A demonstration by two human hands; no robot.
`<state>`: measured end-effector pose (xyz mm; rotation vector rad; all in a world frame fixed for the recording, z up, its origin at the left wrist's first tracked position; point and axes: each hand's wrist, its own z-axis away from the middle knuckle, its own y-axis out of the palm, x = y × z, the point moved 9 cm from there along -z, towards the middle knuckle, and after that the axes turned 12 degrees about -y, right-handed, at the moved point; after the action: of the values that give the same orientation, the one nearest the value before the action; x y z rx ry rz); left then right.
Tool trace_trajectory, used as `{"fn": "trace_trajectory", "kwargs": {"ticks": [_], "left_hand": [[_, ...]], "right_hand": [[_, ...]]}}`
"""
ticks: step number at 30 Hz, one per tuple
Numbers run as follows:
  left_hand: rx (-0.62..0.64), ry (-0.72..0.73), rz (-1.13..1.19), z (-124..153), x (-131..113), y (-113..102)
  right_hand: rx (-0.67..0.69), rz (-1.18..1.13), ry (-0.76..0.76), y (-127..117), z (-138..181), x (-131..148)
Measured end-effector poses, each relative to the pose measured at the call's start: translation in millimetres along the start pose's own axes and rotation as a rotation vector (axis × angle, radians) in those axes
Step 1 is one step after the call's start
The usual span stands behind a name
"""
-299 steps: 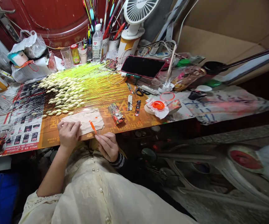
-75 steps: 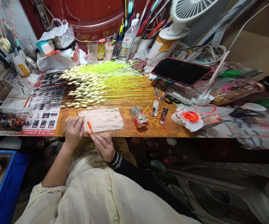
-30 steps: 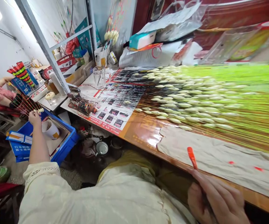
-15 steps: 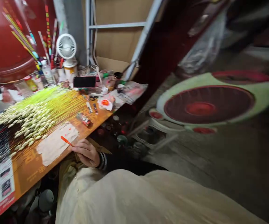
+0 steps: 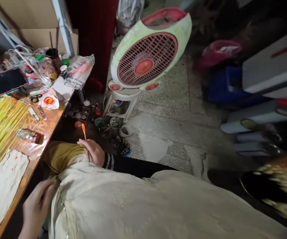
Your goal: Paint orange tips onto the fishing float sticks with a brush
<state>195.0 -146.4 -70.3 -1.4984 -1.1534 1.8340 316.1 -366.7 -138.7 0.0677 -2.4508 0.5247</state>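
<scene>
My right hand point(image 5: 95, 152), in a black sleeve with striped cuff, holds a thin paintbrush point(image 5: 84, 129) with its bright orange end pointing up. It rests against the pale apron point(image 5: 123, 199) over my lap, beside an olive-yellow cloth point(image 5: 66, 154). At lower left, my left hand point(image 5: 37, 205) is blurred, with its fingers curled in at the apron's edge; what they hold, if anything, is hidden. Left of both hands, on the orange tabletop point(image 5: 51, 122), lies a wrinkled white cloth point(image 5: 7, 182) with orange spots. Farther back sits a small pot of orange paint point(image 5: 48, 100).
Yellow-green stems point(image 5: 1, 122) cover the table's left side, near a phone point(image 5: 6, 80) and a small jar point(image 5: 29, 136). A green-and-red box fan point(image 5: 145, 56) stands on a white stool point(image 5: 120, 103). Several pots sit below it. A pink bin point(image 5: 218, 54) is at right.
The view has swung right, bringing the fan closer to the middle. My right hand has moved off the table's edge to the apron, turning the brush upward. My left hand has come into view.
</scene>
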Motion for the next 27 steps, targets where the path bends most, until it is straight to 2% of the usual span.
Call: {"fn": "trace_trajectory", "kwargs": {"ticks": [2, 5, 7, 9, 14, 19, 27], "left_hand": [[0.279, 0.026, 0.071, -19.3, -30.5, 62.0], [0.576, -0.06, 0.224, -55.2, -61.4, 146.0], [0.681, -0.15, 0.322, -74.0, -69.9, 184.7], [0.728, -0.221, 0.399, -85.1, -70.8, 207.5], [0.8, -0.396, 0.531, -88.1, -51.7, 232.0], [0.838, -0.472, 0.537, -86.7, -39.4, 242.1], [0.818, -0.576, 0.562, -89.8, -44.8, 244.3]], "right_hand": [[0.046, 0.068, 0.088, 0.5, 15.3, -22.8], [0.148, 0.145, 0.189, 5.4, 35.6, -53.4], [0.187, 0.154, 0.227, 7.9, 45.4, -67.7], [0.2, 0.149, 0.246, 9.9, 51.8, -77.0], [0.227, 0.133, 0.249, 21.7, 61.6, -87.4], [0.235, 0.112, 0.197, 28.9, 71.4, -89.1], [0.183, 0.086, 0.171, 2.6, 81.7, -95.2]]}}
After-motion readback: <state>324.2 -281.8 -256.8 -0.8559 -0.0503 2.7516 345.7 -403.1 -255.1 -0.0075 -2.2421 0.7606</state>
